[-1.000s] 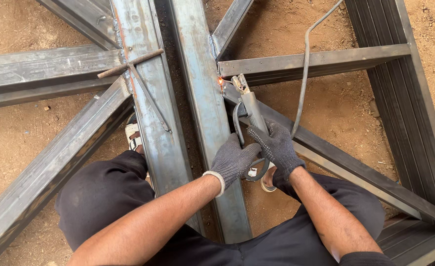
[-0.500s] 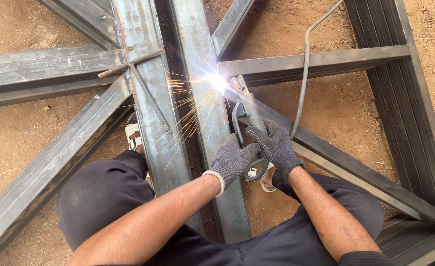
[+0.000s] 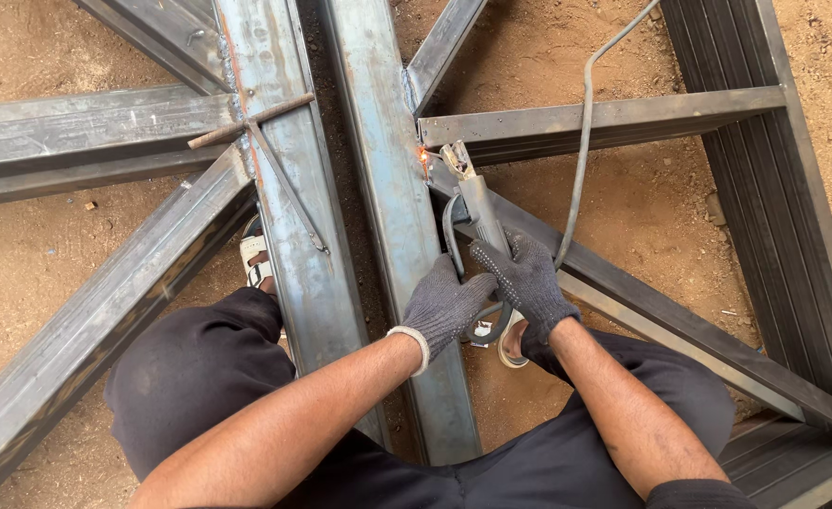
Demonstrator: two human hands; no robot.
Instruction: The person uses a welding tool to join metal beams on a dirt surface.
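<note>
Both gloved hands, left hand (image 3: 444, 306) and right hand (image 3: 527, 280), are clamping together on the electrode holder (image 3: 480, 203), steadying its tip against the glowing joint (image 3: 424, 155) at the steel beam (image 3: 388, 217) edge.

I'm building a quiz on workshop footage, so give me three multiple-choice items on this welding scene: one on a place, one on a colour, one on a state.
1. Where is the tip of the electrode holder?
A. At the joint where a horizontal bar meets the upright steel beam
B. On the bare soil
C. On the person's knee

2. What colour are the gloves?
A. White
B. Dark grey
C. Orange

3. What shows at the joint?
A. A wide spray of sparks
B. A small orange glow, no sparks
C. Flowing water

Answers:
1 A, the tip sits against the beam's right edge.
2 B, the left hand and right hand both wear dark grey knit gloves.
3 B, only the glow spot shows.
</note>
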